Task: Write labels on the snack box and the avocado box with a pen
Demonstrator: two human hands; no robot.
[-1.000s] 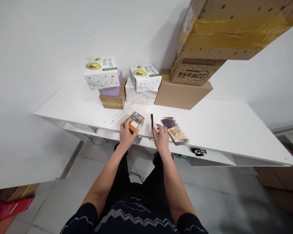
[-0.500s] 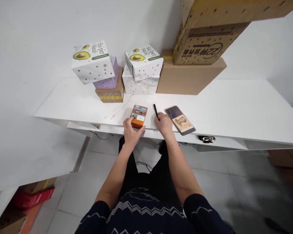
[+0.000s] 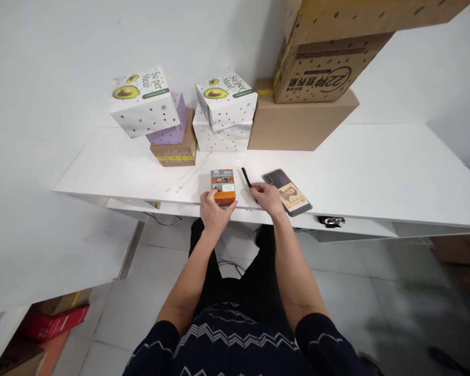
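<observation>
Here, at mid-frame, the left hand (image 3: pixel 216 214) is clamped on the small box (image 3: pixel 223 184), long axis nearly straight up-frame; the right hand (image 3: pixel 269 198) pinches the pen (image 3: pixel 246 177), slanting toward upper left. Box squarer than before, more pen showing. Desk (image 3: pixel 376 177) edge just below, top stretching to frame right.

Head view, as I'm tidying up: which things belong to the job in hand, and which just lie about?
Apparently in use:
orange-and-blue box, held by left hand
black pen, right hand on it

Apparently lying about:
smartphone
avocado-print Su-per Meal boxes
lilac box
stacked brown cardboard boxes
</observation>
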